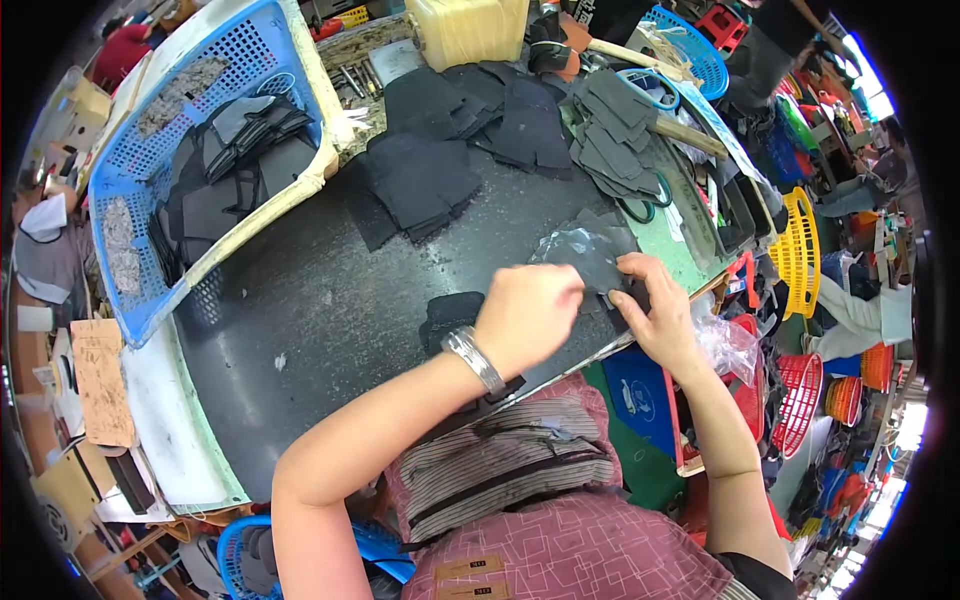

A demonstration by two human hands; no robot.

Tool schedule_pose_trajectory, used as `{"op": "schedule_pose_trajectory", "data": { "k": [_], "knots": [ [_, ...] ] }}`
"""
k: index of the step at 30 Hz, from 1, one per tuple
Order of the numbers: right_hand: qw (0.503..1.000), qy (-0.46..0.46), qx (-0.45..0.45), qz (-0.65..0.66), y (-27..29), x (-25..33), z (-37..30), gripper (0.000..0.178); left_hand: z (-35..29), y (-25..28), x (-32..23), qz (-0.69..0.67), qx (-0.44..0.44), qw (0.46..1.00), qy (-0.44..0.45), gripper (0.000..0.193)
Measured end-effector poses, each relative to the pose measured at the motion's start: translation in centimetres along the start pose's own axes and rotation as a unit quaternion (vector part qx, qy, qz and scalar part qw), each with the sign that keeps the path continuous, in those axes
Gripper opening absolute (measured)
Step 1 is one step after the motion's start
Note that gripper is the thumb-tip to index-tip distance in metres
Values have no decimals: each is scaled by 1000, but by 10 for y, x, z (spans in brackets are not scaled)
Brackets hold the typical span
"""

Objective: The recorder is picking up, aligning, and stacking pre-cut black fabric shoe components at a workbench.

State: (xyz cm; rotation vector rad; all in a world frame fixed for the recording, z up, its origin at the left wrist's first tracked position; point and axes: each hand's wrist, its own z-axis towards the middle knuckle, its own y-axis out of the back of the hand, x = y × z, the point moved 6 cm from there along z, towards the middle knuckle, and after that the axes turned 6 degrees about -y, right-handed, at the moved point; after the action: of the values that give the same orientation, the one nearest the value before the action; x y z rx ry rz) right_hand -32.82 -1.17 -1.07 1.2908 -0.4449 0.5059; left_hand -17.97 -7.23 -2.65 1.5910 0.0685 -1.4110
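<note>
Over the front right of the dark worktop (300, 300), my left hand (528, 318) is curled closed, with a silvery band on its wrist. Whatever its fingers may hold is hidden. My right hand (660, 315) grips the right edge of a dark, shiny flat piece (585, 255) between thumb and fingers. Beside my left wrist lies a small stack of black cut pieces (450, 315). Farther back are piles of black flat pieces (420, 185), and a fanned pile of grey pieces (615, 135) sits to their right.
A blue plastic basket (135, 180) with dark pieces stands at the left. Behind the piles are a yellowish block (468, 35) and a hammer-like wooden handle (690, 135). Scissors with green handles (640, 208) lie right of the grey pile. Yellow (797, 240) and red baskets (800, 400) stand beyond the table.
</note>
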Motion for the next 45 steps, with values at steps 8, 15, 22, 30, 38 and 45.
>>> {"op": "schedule_pose_trajectory", "data": {
  "k": [8,15,22,30,38,45],
  "knots": [
    [994,67,-33,-76,-3,16,-11,26,-32,92,2,-94,-279,955,17,16],
    [793,-203,212,534,-67,52,-1,56,-62,53,-3,-261,-168,941,137,12],
    [976,-162,74,127,-35,21,49,23,-81,104,24,-382,-315,859,133,20],
    [992,43,-116,-21,-19,69,43,27,-68,83,24,-405,-303,852,135,21],
    [979,-152,-80,109,-19,2,65,31,-60,94,23,-368,-358,852,100,19],
    [936,145,-265,-180,3,78,54,35,-65,88,24,-347,-357,860,109,19]
  ]
}}
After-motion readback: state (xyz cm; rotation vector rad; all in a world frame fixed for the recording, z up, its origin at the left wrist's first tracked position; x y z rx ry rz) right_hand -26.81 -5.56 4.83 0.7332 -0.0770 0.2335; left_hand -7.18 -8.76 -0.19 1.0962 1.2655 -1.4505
